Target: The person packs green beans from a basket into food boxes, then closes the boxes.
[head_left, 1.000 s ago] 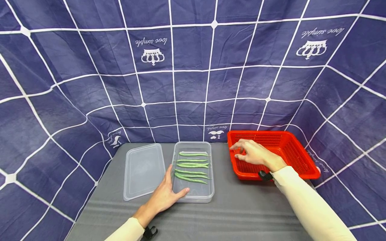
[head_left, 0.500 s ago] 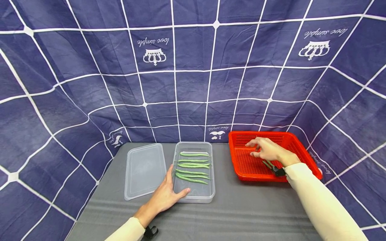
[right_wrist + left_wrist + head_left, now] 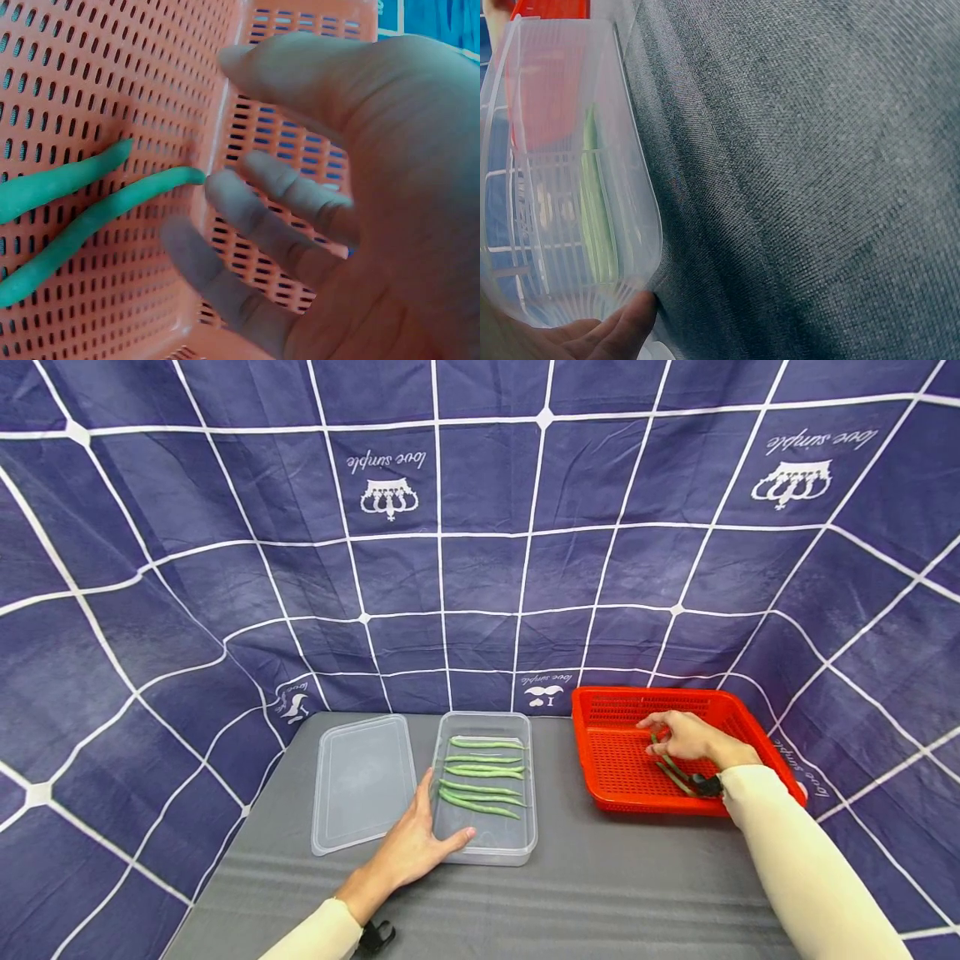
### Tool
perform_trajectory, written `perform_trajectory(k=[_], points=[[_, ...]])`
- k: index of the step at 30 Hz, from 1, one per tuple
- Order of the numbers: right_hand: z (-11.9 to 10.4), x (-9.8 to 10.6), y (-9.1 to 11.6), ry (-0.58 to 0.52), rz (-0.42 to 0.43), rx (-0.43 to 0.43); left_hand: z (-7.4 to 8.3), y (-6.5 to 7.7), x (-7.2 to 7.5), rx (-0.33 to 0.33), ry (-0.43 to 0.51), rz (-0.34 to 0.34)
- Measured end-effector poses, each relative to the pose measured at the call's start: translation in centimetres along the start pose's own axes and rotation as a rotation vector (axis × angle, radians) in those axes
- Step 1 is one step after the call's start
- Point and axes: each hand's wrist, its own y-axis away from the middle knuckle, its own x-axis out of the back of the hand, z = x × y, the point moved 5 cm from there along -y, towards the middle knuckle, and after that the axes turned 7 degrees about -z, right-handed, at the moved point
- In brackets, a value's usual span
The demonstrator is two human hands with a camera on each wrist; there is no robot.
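My left hand (image 3: 420, 835) rests against the left side and front left corner of a clear plastic container (image 3: 487, 853), its fingers along the outer wall and its thumb at the front rim. Inside lie several green beans (image 3: 480, 792), side by side and pointing left to right. In the left wrist view, fingertips touch the container's wall (image 3: 641, 225). My right hand (image 3: 686, 737) is inside a red plastic basket (image 3: 600, 800), over some green beans (image 3: 677, 777). In the right wrist view its fingers are spread and loosely bent, with fingertips close to one bean's end (image 3: 187, 175) and nothing gripped.
A translucent lid (image 3: 363, 785) lies flat left of the container. Grey cloth (image 3: 555, 893) covers the table. Behind and at both sides hangs a blue curtain (image 3: 480, 577) with white lines; the basket's back edge is near it.
My right hand has moved right and slightly down, from over the basket's left rim to further inside it, and beans in the basket have come into sight. My left hand keeps its place.
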Motion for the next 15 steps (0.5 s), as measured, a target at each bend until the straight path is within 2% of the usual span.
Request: perform_trajectory(k=[8, 10, 15], points=[[2.1, -0.7, 0.0, 0.009, -0.011, -0.053, 0.0, -0.1, 0.1, 0.006, -0.003, 0.003], [2.7, -1.1, 0.1, -0.020, -0.034, -0.053, 0.1, -0.1, 0.1, 0.012, -0.001, 0.000], [3.6, -2.1, 0.2, -0.178, -0.109, -0.061, 0.3, 0.0, 0.2, 0.010, -0.005, -0.009]])
